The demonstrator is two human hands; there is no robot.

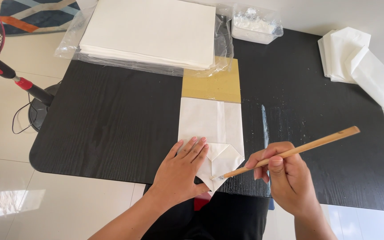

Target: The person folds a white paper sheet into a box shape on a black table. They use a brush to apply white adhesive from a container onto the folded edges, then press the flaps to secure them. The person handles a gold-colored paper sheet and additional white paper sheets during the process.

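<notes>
Pressing flat with open fingers, our left hand [184,165] pins the folded white paper bag [210,133] at lower centre of the black table [112,120], while our right hand [285,175] pinches a wooden brush [290,152], its tip on the pointed bottom flap. We judge the folds done and the gluing underway; finished bags [356,60] lie upper right, a paper stack [150,31] top centre.
</notes>
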